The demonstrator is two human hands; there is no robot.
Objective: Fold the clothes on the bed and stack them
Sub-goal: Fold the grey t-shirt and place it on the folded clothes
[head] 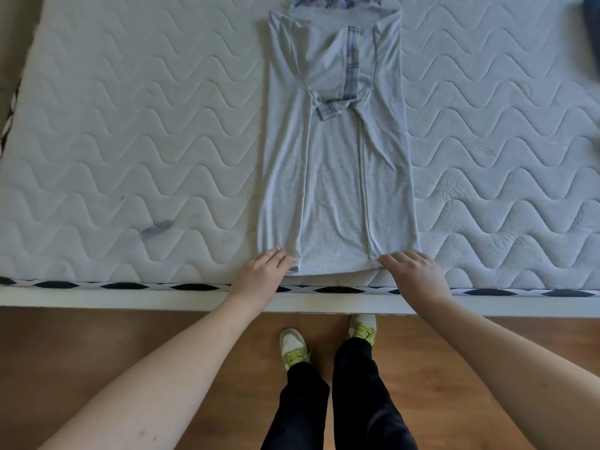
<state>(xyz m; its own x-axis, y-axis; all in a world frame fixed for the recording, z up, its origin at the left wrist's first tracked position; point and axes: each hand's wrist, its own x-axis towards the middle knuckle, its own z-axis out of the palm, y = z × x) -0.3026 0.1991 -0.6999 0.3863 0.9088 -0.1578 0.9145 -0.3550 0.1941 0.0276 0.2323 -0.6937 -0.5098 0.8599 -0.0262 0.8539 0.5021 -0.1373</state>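
One grey shirt [337, 170] lies flat on the mattress [130, 125], both sides already folded inward to form a long strip, with one plaid-trimmed sleeve [337, 89] lying across its upper part. The hem sits just inside the near edge of the mattress.

Left hand [259, 272] is at the left hem corner, fingertips on or under the cloth. Right hand [414, 274] is at the right hem corner, likewise. Whether either hand pinches the fabric cannot be told; the fingertips are partly hidden by the hem.

Judged step: taking the hem to fold the strip upward toward the collar.

Risks:
- Uneven lift by the two hands would skew the fold and spill the tucked sides open
- The loose sleeve may slide out as the cloth moves
- The hem lies near the mattress edge and could slip over it if dragged

Count: one shirt in work; one dark item [592, 37] at the far right edge, kind unclear; two hands; no stack visible
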